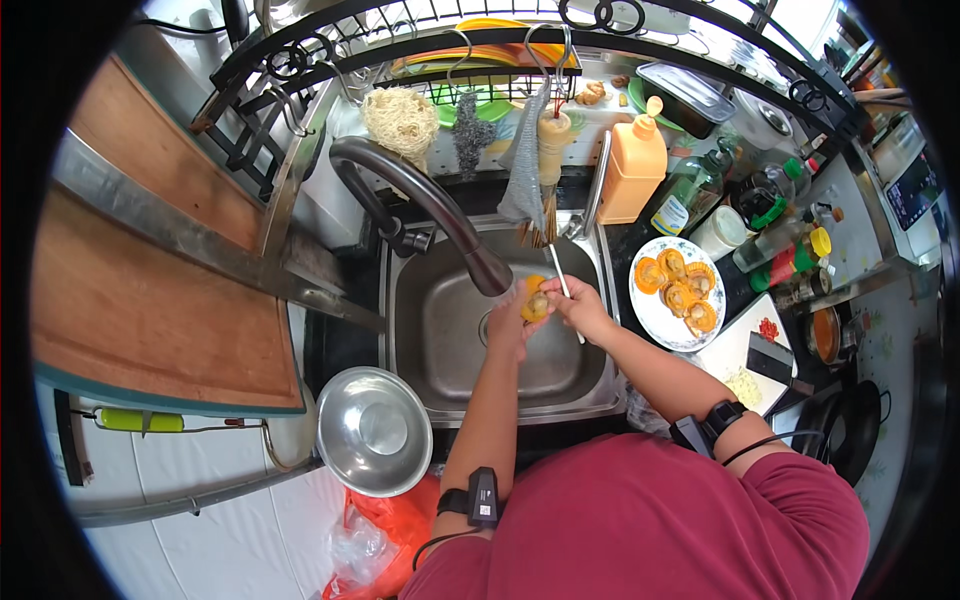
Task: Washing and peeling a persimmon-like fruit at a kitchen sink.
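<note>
Under the spout of a dark gooseneck faucet [420,195], my left hand [508,326] holds an orange scallop on its half shell [535,306]. The fingers of my right hand [583,309] pinch that scallop's right edge. Also in my right hand is a slim white-handled tool [559,271], tilted, with what looks like a small brush head at its upper end. Both hands are above a stainless steel sink [442,360]. Whether water is running is hard to tell. To the right, a white patterned plate [651,319] carries several orange scallops in their shells [678,296].
An empty metal bowl [341,442] stands left of the sink. A cleaver [770,357] lies on a white cutting board [731,341] with chopped red and pale pieces. An orange pump bottle [630,176] and other bottles line the back right. A grey cloth [525,176] hangs behind the sink.
</note>
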Demonstrator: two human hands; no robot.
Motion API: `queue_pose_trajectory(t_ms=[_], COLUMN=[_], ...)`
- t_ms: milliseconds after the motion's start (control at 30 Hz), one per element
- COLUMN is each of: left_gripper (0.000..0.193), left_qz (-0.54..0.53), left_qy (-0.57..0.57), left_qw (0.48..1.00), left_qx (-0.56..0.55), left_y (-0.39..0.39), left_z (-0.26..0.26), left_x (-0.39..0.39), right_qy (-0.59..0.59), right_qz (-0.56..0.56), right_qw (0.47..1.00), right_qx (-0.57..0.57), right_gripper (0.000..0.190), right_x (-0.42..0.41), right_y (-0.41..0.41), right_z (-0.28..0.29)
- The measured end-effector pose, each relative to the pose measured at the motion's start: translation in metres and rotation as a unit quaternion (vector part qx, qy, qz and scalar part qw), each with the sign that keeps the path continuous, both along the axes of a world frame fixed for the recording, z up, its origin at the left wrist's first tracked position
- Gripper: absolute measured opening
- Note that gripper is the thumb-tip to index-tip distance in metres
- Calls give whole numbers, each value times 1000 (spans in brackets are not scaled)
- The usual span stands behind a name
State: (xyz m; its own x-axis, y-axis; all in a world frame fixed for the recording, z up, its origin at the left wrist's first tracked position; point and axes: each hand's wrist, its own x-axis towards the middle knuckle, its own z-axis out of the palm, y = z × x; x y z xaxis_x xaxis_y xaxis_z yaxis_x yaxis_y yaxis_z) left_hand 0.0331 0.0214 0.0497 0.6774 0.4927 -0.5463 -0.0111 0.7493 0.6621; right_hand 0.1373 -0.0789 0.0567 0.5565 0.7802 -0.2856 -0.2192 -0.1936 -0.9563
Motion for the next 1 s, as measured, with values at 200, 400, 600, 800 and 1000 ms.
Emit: queue_pose_trajectory(t_ms=[200,400,600,800,1000], left_gripper=[32,35,37,35,35], left_qz=[-5,-17,-13,-12,-24], left_qy=[-65,-26,-28,-26,-34], left_qw=[998,999,999,999,999], left_qx=[-20,20,10,27,14], left_y=[7,5,4,1,2], left_z=[-7,-1,-6,-11,-17], left_x=[-10,-14,-23,-19,-18], right_qy=[46,-86,-26,54,81], right_qz=[-29,24,4,-9,7], right_qw=[998,996,999,997,996], right_qx=[23,24,-23,-48,-30], right_gripper=[20,17,14,12,14], right_x=[-2,1,-6,1,2], right_y=[2,10,12,4,-1], right_z=[2,-30,-12,-19,-22])
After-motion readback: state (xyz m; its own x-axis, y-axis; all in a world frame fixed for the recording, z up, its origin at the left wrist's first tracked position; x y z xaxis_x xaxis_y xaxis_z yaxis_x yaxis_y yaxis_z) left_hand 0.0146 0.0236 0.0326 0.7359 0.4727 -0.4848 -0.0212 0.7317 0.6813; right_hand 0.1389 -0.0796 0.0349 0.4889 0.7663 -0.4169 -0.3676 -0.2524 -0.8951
